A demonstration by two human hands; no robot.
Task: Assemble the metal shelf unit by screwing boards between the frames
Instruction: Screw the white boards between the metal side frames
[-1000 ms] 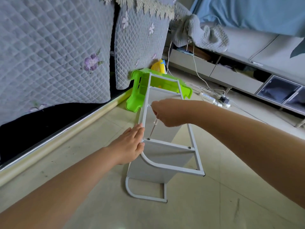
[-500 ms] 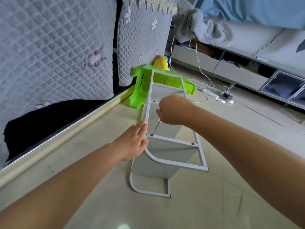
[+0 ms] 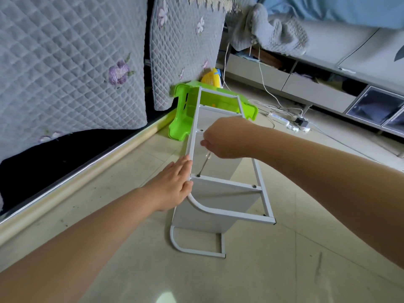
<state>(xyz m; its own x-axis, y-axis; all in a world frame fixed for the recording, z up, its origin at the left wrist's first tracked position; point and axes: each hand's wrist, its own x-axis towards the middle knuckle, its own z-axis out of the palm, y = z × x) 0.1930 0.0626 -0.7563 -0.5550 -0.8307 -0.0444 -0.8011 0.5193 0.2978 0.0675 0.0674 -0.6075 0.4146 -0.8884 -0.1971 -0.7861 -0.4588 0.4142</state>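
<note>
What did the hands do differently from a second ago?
Almost nothing. The right hand keeps gripping the screwdriver, its tip at the same screw. The left hand still presses flat against the white frame. Only the camera shifted.

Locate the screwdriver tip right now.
Head view, centre: the screwdriver slants down from the right hand, its tip on the screw at the left end of the frame's crossbar, just right of the left hand pressing the frame's left rail.
</note>
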